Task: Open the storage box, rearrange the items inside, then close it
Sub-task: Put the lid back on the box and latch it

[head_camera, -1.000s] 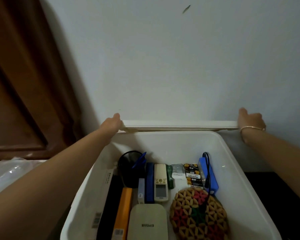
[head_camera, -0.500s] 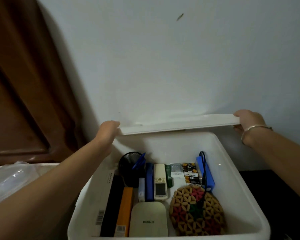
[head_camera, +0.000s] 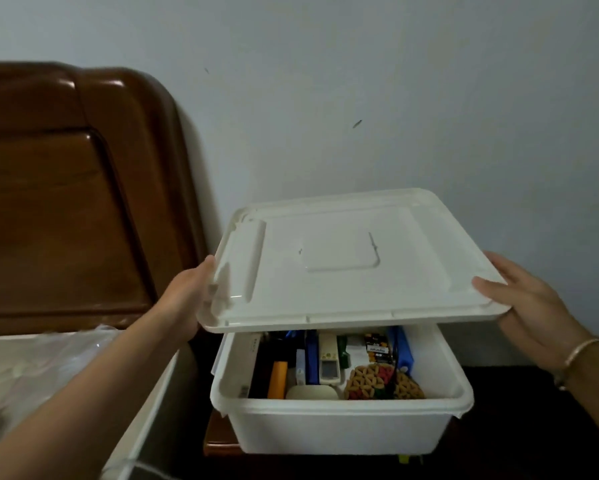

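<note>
Storage box [head_camera: 339, 427]: white, on wooden tabletop [head_camera: 218, 446] near wall [head_camera: 429, 98], beside bed headboard [head_camera: 55, 202]. Lid [head_camera: 343, 271] off rim, held above rear half of box, near-level. Left hand [head_camera: 187, 299] gripping lid's left edge; right hand [head_camera: 530, 306] gripping right edge, thumb on top, fingers beneath. Inside, front part visible: remote control [head_camera: 329, 362], batteries [head_camera: 377, 351], orange item [head_camera: 278, 379], woven mat [head_camera: 381, 382], blue case [head_camera: 403, 344], packed side by side.
</note>
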The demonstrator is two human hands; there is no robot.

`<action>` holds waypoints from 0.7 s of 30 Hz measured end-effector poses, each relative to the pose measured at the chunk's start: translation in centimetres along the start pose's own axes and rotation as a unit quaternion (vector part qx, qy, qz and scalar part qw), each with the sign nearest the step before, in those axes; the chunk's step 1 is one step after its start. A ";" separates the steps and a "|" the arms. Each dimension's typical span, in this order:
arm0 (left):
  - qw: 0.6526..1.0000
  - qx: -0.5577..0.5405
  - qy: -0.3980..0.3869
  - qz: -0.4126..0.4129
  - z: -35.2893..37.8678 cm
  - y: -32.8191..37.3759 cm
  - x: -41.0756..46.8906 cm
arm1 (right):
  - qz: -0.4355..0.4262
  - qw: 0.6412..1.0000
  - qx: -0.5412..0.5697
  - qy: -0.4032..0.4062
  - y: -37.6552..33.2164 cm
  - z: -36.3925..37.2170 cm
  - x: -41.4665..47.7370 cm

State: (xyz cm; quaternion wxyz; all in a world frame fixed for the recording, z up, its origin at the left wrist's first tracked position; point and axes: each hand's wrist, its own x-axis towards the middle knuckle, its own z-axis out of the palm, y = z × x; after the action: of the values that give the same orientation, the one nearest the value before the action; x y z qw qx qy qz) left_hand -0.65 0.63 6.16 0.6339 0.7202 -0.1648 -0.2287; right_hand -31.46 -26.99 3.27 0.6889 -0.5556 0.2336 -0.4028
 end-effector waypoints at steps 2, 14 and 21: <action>0.998 0.043 0.042 -0.016 -0.6 0.0 -1.2 | 0.056 0.996 -0.023 -0.072 -1.5 -0.2 -1.1; 0.994 0.083 -0.065 0.005 -5.5 -1.0 -7.6 | 0.080 0.977 -0.195 -0.041 -6.9 0.0 -2.1; 0.992 0.027 -0.101 -0.066 -7.1 -0.3 -8.7 | 0.090 0.933 -0.339 -0.082 -7.1 1.1 -4.2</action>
State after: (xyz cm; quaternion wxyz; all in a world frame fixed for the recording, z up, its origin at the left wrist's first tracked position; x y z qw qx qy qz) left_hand -4.14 11.22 7.61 0.5778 0.7195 -0.1866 -0.3371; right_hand -35.07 -23.37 9.84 0.5099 -0.7637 0.3481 -0.1889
